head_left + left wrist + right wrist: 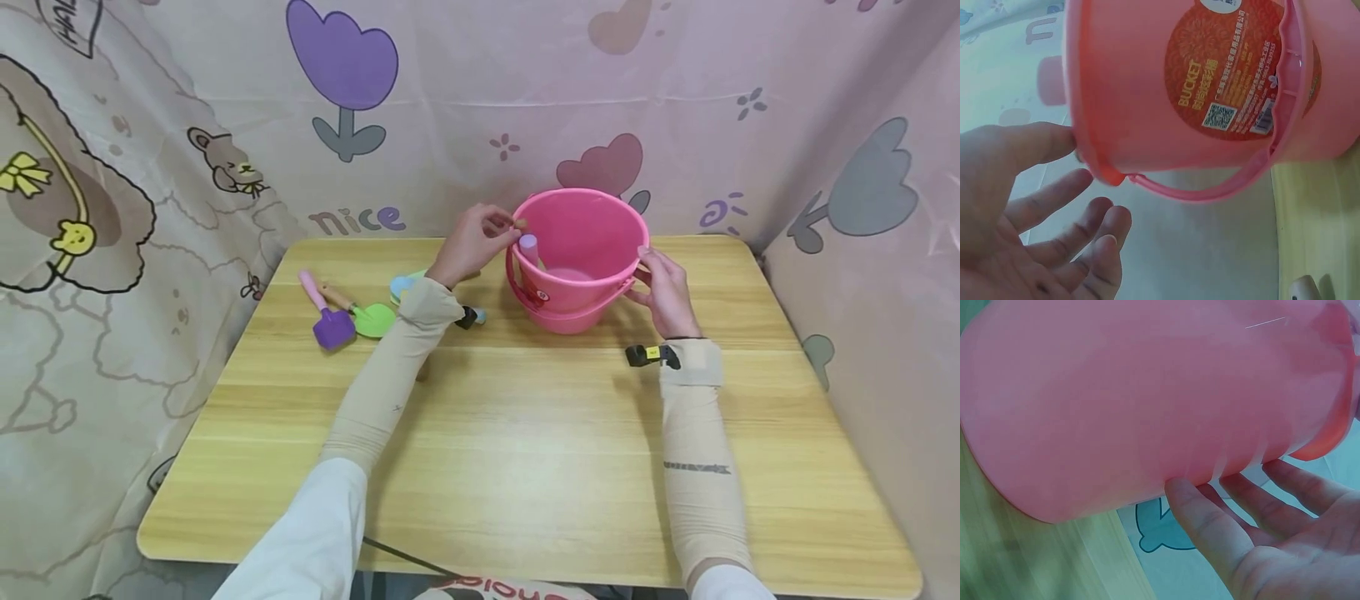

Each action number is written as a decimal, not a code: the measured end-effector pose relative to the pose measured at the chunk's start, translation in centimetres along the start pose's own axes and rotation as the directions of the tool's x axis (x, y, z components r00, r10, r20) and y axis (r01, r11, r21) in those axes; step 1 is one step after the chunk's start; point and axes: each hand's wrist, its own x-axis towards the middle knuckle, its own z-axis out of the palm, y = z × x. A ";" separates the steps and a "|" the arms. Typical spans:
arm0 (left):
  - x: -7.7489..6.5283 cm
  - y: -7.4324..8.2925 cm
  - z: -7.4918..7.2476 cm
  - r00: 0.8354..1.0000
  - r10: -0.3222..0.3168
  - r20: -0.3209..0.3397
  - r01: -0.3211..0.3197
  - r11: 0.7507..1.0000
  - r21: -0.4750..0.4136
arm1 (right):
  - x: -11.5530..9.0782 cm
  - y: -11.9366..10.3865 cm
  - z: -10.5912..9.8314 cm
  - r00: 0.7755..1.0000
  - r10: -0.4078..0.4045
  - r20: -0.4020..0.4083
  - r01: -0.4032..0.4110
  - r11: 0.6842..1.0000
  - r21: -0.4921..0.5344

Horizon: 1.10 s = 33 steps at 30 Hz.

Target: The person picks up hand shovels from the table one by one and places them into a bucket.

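A pink bucket (566, 283) stands at the back of the table, its handle hanging down in front. At its left rim, my left hand (476, 242) has thumb and forefinger round a small brown, wood-like end (521, 223); most of that piece is hidden. The other left fingers are loosely bent beside the bucket in the left wrist view. Close by, a lilac handle (528, 247) leans inside the bucket, its end above the near rim. My right hand (666, 287) touches the bucket's right outer side with fairly straight fingers, as the right wrist view shows.
Left on the table lie a purple toy shovel (333, 328) with a pink handle and a green toy shovel (373, 320) with a wooden handle. A light-blue piece (401, 287) is partly behind my left forearm. Patterned cloth (450, 108) hangs behind and beside the table.
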 end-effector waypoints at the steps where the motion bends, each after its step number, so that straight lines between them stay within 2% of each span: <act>1: -0.2 -0.1 -0.2 1.000 -0.001 0.000 0.001 1.000 -0.004 | 0.0 0.0 0.0 1.000 0.000 0.001 0.000 1.000 0.001; 9: -1.3 -1.8 -1.7 1.000 0.011 -0.006 -0.011 0.999 -0.042 | 0.1 -0.1 0.1 1.000 0.009 -0.003 -0.009 1.000 -0.002; 19: -2.6 -5.5 -4.1 0.995 0.018 -0.095 -0.022 0.999 -0.034 | 0.0 -0.1 0.3 1.000 0.021 0.011 -0.021 1.000 0.002; 25: -4.3 -7.9 -5.7 0.986 -0.056 -0.155 0.047 0.997 -0.060 | -0.3 -0.3 0.3 1.000 0.026 0.005 -0.026 1.000 0.005; 30: -6.0 -10.4 -6.5 0.973 -0.155 -0.170 0.140 0.985 -0.097 | -0.5 -0.4 0.3 1.000 0.027 0.002 -0.027 1.000 0.007; 33: -6.9 -12.0 -7.1 0.963 -0.194 -0.187 0.173 0.977 -0.123 | -0.5 -0.4 0.3 1.000 0.024 0.001 -0.024 0.999 0.026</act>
